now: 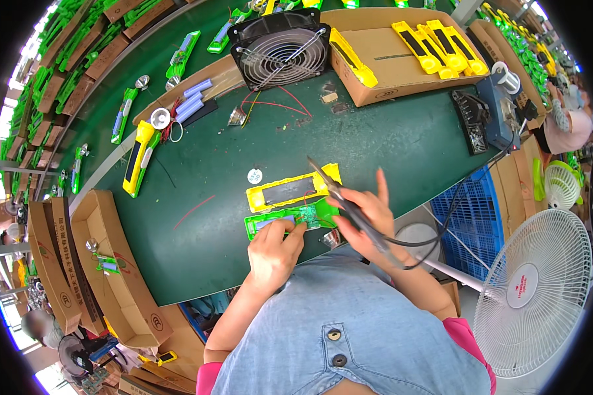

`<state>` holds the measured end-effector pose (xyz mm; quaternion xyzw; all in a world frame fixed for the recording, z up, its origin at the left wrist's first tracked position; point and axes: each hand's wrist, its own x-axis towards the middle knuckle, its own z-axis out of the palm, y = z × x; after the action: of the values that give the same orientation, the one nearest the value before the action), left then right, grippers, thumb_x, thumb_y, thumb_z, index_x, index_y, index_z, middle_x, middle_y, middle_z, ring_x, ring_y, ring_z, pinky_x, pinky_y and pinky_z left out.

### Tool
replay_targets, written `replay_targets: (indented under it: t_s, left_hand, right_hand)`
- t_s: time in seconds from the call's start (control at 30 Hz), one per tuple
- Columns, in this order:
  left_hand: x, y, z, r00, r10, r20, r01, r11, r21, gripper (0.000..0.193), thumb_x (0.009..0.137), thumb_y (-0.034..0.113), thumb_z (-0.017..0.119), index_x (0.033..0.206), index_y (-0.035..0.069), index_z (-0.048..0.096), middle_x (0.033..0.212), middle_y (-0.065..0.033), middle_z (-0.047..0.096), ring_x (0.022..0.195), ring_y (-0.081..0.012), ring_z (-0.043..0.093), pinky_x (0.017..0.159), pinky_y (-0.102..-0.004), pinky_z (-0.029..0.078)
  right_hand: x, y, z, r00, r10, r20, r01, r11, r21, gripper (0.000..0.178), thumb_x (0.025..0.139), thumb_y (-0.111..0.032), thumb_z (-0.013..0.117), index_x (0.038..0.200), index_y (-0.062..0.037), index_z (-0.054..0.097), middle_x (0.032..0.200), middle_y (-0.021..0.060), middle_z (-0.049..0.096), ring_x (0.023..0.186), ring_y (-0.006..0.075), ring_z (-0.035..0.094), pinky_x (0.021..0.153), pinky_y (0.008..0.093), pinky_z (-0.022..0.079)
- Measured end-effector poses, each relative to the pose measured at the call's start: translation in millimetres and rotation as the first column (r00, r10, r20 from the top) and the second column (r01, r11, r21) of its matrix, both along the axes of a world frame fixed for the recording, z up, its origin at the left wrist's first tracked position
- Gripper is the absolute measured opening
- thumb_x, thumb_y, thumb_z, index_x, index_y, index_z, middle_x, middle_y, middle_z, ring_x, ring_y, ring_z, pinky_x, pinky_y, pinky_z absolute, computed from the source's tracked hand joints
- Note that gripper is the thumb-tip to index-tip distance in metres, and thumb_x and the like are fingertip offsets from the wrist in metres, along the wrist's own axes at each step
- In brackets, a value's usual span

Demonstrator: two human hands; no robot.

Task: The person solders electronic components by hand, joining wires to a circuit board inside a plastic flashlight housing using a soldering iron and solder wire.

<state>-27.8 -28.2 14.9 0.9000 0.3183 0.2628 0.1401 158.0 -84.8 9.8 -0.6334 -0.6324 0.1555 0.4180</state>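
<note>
A green flashlight casing point(252, 228) lies open on the bench in front of me, with a circuit board point(306, 215) and a blue battery inside. My left hand point(273, 253) is closed on its near edge, fingertips pressed together beside the board; any wire pinched there is too small to make out. My right hand point(370, 217) grips a soldering iron point(357, 214), its tip pointing up and left over the yellow cover, away from the board. Just beyond the green casing sits the yellow cover point(252, 198) with its dark panel. A silver reflector cup point(331, 238) is near my right wrist.
A black fan point(280, 49) stands at the back, beside a carton point(382, 93) of yellow covers. Blue batteries point(190, 105) and another flashlight point(138, 158) lie left. The soldering station point(497, 112) and solder spool point(505, 78) stand right; the iron's cord point(451, 214) hangs near a white fan point(534, 293).
</note>
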Motion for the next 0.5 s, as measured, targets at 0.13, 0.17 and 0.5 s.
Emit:
replay_targets:
  t_s: [0.13,0.17,0.5]
  left_hand:
    - [1,0,-1,0.999,-0.005,-0.054,0.008,0.999,0.046,0.027,0.059,0.002,0.067,0.086,0.008,0.066,0.074,-0.0029,0.053,0.062,-0.0192,0.055,0.054,-0.0309,0.045]
    - [1,0,-1,0.998,-0.007,-0.055,0.009,0.999,0.045,0.027,0.059,0.002,0.067,0.086,0.008,0.066,0.074,-0.0029,0.053,0.062,-0.0192,0.055,0.054,-0.0309,0.045]
    - [2,2,4,0.988,-0.076,-0.135,0.086,0.994,0.072,0.027,0.061,0.004,0.063,0.087,0.006,0.064,0.073,-0.0034,0.050,0.064,-0.0179,0.054,0.054,-0.0295,0.044]
  right_hand:
    - [11,-25,12,0.997,-0.046,0.061,0.040,0.994,0.097,0.028,0.071,-0.012,0.068,0.097,-0.0087,0.060,0.069,0.0004,0.061,0.057,0.0151,0.056,0.104,0.0536,0.016]
    - [12,-32,10,0.999,-0.030,0.010,0.029,0.992,0.119,0.029,0.070,-0.013,0.068,0.098,-0.0091,0.060,0.069,0.0000,0.061,0.057,0.0150,0.056,0.104,0.0544,0.017]
    - [-1,-46,-9,0.970,-0.094,-0.225,0.136,0.975,0.177,0.021,0.065,-0.012,0.067,0.084,-0.0089,0.058,0.063,0.0011,0.056,0.056,0.0144,0.053,0.100,0.0537,0.023]
